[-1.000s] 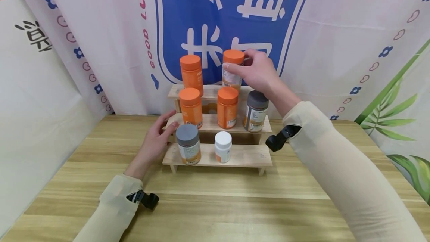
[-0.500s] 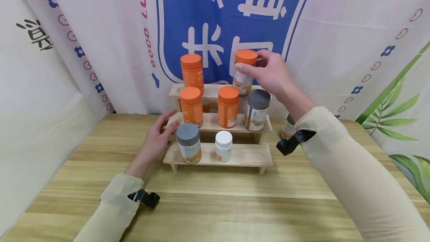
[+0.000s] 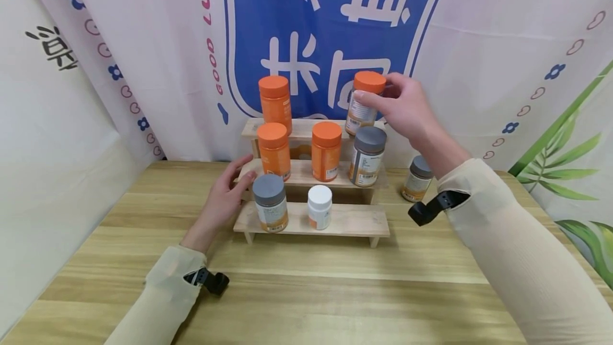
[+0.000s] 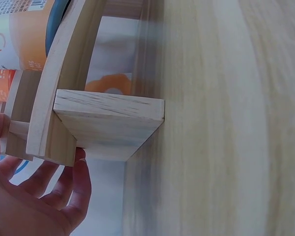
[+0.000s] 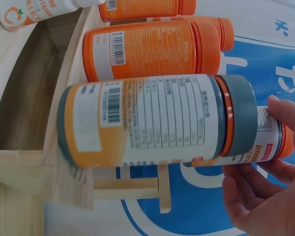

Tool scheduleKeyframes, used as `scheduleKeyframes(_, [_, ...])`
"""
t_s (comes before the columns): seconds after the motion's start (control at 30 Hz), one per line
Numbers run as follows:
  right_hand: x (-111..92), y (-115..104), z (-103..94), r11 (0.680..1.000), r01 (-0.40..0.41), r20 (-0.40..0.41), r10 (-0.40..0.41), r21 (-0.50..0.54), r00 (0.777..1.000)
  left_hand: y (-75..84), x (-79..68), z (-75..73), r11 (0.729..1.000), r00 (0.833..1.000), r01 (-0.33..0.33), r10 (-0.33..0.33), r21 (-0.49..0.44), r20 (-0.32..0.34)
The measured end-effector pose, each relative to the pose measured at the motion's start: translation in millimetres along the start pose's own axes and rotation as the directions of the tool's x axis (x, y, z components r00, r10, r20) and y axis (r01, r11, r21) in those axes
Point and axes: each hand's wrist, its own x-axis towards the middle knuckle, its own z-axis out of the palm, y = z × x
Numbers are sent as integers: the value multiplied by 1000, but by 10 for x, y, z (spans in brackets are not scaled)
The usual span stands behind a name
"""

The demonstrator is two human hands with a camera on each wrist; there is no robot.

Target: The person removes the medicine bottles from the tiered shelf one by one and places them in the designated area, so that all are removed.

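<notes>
A three-tier wooden display rack (image 3: 354, 220) stands on the table. At its left end my left hand (image 3: 221, 196) holds the frame, and the left wrist view shows its fingers curled at the plank ends. My right hand (image 3: 407, 108) grips a white-labelled bottle with an orange cap (image 3: 362, 113), upright at the right end of the top tier. In the right wrist view, a grey-lidded bottle (image 5: 152, 120) on the middle tier partly hides the gripped one. Orange bottles stand at the top left (image 3: 276, 111), middle left (image 3: 274, 156) and middle centre (image 3: 326, 156).
The bottom tier bears a grey-lidded jar (image 3: 270, 204) and a small white bottle (image 3: 319, 207). Another grey-lidded jar (image 3: 417, 179) stands on the table (image 3: 306, 292) right of the rack, below my right forearm. A printed curtain (image 3: 479, 68) hangs close behind.
My right hand has moved the orange-capped bottle rightward along the top tier, from near its middle to its right end. The jar beside the rack has come into view. My left hand stays put.
</notes>
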Motion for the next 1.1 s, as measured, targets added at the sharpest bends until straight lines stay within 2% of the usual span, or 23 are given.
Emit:
scheduleKeyframes(0.6, [-38,274,-113,998,4,-13,-4,68,1000,12,1,11,1000,1000,12,-12,9,-12])
scheduleKeyframes(1.1, [-131,409,-310,997,14,-48,-10,79,999,16,3,8,1000,1000,10,-10,-4,-8])
